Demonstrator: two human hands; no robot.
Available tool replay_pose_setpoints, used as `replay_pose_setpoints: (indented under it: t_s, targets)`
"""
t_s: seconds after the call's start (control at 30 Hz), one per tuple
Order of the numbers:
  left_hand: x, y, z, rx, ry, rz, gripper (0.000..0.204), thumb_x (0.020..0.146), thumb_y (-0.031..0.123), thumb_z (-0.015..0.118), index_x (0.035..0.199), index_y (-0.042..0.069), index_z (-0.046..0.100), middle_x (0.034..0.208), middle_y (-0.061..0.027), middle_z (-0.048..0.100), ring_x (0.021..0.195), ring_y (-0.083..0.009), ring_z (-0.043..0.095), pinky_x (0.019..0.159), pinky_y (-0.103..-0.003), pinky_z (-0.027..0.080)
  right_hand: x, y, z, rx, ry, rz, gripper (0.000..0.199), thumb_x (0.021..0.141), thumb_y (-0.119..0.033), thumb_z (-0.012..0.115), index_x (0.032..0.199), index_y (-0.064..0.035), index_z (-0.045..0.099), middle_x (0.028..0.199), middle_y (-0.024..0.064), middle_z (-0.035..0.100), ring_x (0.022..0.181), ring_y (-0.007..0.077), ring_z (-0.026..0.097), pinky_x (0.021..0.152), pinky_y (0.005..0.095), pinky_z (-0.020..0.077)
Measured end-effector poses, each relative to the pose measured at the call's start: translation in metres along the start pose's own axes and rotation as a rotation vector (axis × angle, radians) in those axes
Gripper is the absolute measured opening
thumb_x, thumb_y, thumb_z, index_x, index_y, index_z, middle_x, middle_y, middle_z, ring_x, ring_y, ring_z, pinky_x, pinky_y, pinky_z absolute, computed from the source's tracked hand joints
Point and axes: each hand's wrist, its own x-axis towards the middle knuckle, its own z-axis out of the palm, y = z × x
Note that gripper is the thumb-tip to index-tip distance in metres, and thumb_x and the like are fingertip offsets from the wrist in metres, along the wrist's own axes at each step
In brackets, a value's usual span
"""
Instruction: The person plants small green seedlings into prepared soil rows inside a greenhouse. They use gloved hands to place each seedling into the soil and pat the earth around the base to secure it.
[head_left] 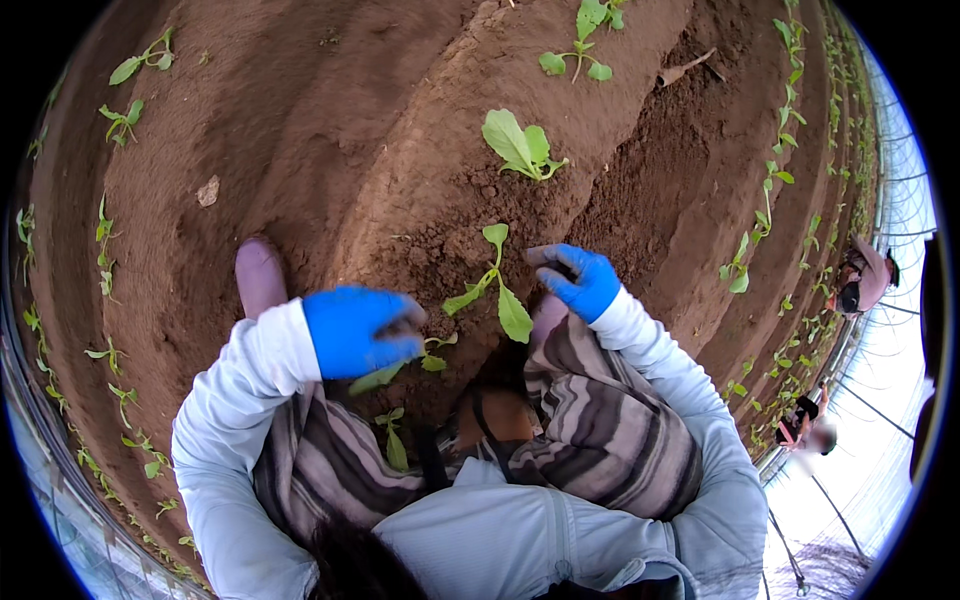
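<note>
My left hand (362, 332), in a blue glove with soil-darkened fingertips, hovers left of a young leafy seedling (497, 284) in the brown soil. Its fingers are a little blurred but look parted, with nothing visible between them. Just below it are a small seedling (433, 359) and a broad green leaf (376, 380). On the other side of the middle seedling is my right hand (575, 278), also gloved in blue. Its soiled fingers are bent and apart, not touching the leaves, and I see nothing held. A larger seedling (514, 145) stands farther up the row.
Purple boots (261, 277) stand on the soil, the right one partly hidden. A stool-like brown seat (492, 418) shows between my legs. Rows of seedlings (784, 140) run along both sides. Two people (868, 280) are at the far right, beside the translucent greenhouse wall (858, 400).
</note>
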Motion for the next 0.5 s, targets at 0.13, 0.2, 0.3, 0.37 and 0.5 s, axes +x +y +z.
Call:
replay_pose_setpoints:
  t_s: [0.13, 0.2, 0.3, 0.37, 0.5]
  targets:
    - [0.026, -0.012, -0.003, 0.352, 0.441, 0.093, 0.051, 0.082, 0.019, 0.062, 0.129, 0.007, 0.045, 0.119, -0.017, 0.055, 0.113, -0.034, 0.052, 0.096, -0.04, 0.042, 0.0, 0.02, 0.028, -0.067, 0.029, -0.035, 0.041, 0.081, -0.017, 0.069, 0.116, -0.0057, 0.052, 0.085, 0.0073, 0.062, 0.072, 0.0147, 0.059, 0.067, 0.028, 0.0495]
    - [0.048, -0.012, 0.005, 0.577, 0.635, 0.232, 0.056, 0.079, 0.016, 0.065, 0.131, 0.009, 0.043, 0.124, -0.0147, 0.051, 0.12, -0.0343, 0.046, 0.101, -0.043, 0.038, 0.003, 0.01, 0.037, -0.019, 0.019, -0.004, 0.041, 0.08, -0.017, 0.07, 0.114, -0.005, 0.051, 0.085, 0.0075, 0.062, 0.071, 0.0151, 0.06, 0.066, 0.0286, 0.0498]
    - [0.082, -0.015, 0.009, 0.681, 0.699, 0.431, 0.063, 0.078, 0.02, 0.066, 0.135, 0.01, 0.04, 0.132, -0.0121, 0.044, 0.127, -0.0335, 0.039, 0.105, -0.048, 0.031, 0.006, 0.006, 0.043, -0.002, 0.047, 0.013, 0.043, 0.078, -0.018, 0.071, 0.113, -0.0041, 0.05, 0.085, 0.0094, 0.063, 0.072, 0.018, 0.061, 0.066, 0.0308, 0.0504]
    - [0.095, -0.02, 0.011, 0.696, 0.685, 0.449, 0.063, 0.08, 0.021, 0.064, 0.136, 0.011, 0.038, 0.136, -0.0118, 0.041, 0.128, -0.0314, 0.037, 0.107, -0.048, 0.027, 0.012, 0.007, 0.046, -0.044, 0.086, -0.041, 0.043, 0.078, -0.018, 0.071, 0.112, -0.0039, 0.05, 0.085, 0.0105, 0.063, 0.073, 0.0193, 0.062, 0.066, 0.0311, 0.0506]
    - [0.111, -0.033, 0.014, 0.75, 0.679, 0.449, 0.061, 0.081, 0.021, 0.062, 0.136, 0.011, 0.038, 0.137, -0.0117, 0.04, 0.129, -0.0296, 0.037, 0.108, -0.048, 0.026, 0.02, 0.001, 0.049, -0.134, 0.08, -0.071, 0.042, 0.079, -0.018, 0.069, 0.112, -0.0041, 0.049, 0.084, 0.011, 0.063, 0.075, 0.0224, 0.064, 0.067, 0.0326, 0.0507]
